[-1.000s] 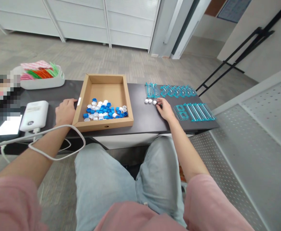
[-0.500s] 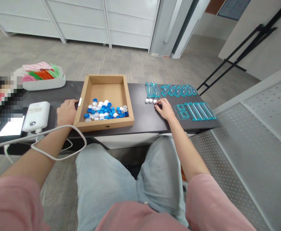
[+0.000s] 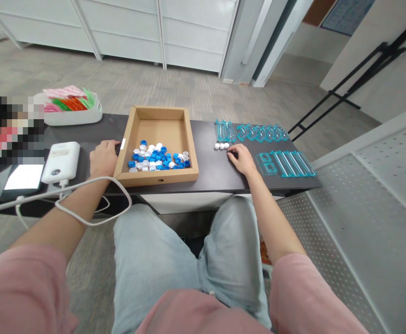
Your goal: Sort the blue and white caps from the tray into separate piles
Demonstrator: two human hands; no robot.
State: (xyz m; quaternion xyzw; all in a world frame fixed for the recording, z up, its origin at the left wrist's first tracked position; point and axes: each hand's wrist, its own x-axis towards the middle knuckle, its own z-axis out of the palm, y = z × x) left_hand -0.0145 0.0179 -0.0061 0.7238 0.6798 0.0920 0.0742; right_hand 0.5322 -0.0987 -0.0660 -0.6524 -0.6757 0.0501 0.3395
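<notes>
My right hand [image 3: 242, 160] rests low over the dark table, thumb and fingers apart, with nothing visible between them. Its index fingertip is beside the right end of a short row of three white hexagonal pieces [image 3: 221, 145]. My left hand [image 3: 104, 158] lies on the table against the left side of a shallow cardboard box [image 3: 193, 155]. Its fingers look loosely stretched, and their tips are partly hidden near the box wall. Loose blue and white hexagonal pieces [image 3: 159, 157] are heaped in the near half of the box.
Clear teal plastic parts [image 3: 262, 132] stand in a back row, with teal frames and rods [image 3: 295, 163] nearer the right edge. Leftward are a white power bank [image 3: 61, 162], a looping white cable [image 3: 128, 199] over my left forearm, and a white basket [image 3: 74, 117].
The view has shifted slightly. My right fingertips have drawn a little away from the rightmost white piece, and the thumb and index finger are farther apart. My left hand stays beside the box.
</notes>
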